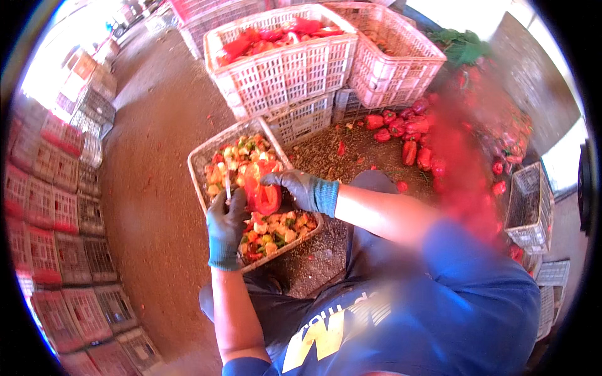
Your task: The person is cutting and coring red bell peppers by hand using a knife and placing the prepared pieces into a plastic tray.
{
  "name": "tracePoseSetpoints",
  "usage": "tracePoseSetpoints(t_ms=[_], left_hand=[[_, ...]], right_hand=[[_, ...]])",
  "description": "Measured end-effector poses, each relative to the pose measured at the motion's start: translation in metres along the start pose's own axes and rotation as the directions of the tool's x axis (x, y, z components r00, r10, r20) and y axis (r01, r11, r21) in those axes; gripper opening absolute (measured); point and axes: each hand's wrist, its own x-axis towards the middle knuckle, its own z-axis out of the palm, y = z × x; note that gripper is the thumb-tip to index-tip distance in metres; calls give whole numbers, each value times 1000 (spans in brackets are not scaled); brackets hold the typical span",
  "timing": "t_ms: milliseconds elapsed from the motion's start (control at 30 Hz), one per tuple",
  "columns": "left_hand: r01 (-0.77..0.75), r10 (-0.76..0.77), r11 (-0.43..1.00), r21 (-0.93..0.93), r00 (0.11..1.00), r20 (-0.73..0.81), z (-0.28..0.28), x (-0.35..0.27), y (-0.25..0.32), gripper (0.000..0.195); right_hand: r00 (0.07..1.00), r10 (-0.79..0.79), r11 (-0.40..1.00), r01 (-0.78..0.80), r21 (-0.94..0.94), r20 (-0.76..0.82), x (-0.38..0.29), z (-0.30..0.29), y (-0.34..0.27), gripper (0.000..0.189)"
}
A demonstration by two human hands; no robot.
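Note:
My left hand (227, 221), in a dark-coated glove with a teal cuff, is closed around a small knife. The short knife blade (228, 184) points up and away from me, and the fingers hide its handle. My right hand (301, 189), gloved the same way, grips a cut-open red bell pepper (263, 190) by its right side. The pepper's hollow inside faces up. Both hands are above a shallow plastic crate (194, 171) that holds pepper cores (277, 230) with seeds and green stems.
Ahead stands a stacked plastic crate (287, 77) of red pepper pieces, beside another crate (400, 70). Whole red bell peppers (414, 127) are heaped on the floor to the right, near a small crate (526, 207). Stacked crates (61, 211) line the left side.

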Motion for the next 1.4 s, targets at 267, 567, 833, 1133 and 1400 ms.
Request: tracePoseSetpoints(t_ms=[267, 567, 833, 1133, 1400], left_hand=[[57, -62, 994, -91, 997, -49, 10, 16, 5, 44], [66, -66, 996, -51, 998, 9, 28, 23, 2, 45], [-29, 14, 989, 143, 995, 103, 59, 32, 0, 40], [124, -148, 981, 149, 975, 168, 100, 29, -16, 37], [154, -220, 950, 271, 948, 231, 136, 34, -54, 40]], right_hand=[[942, -299, 952, 306, -27, 151, 1, -1, -132, 62], [812, -568, 814, 578, -56, 134, -7, -3, -238, 68], [858, -227, 941, 315, 124, -460, -65, -225, -96, 35], [815, -242, 153, -503, -850, -526, -162, -486, 109, 81], [272, -20, 435, -864, -254, -962, -225, -549, 190, 62]])
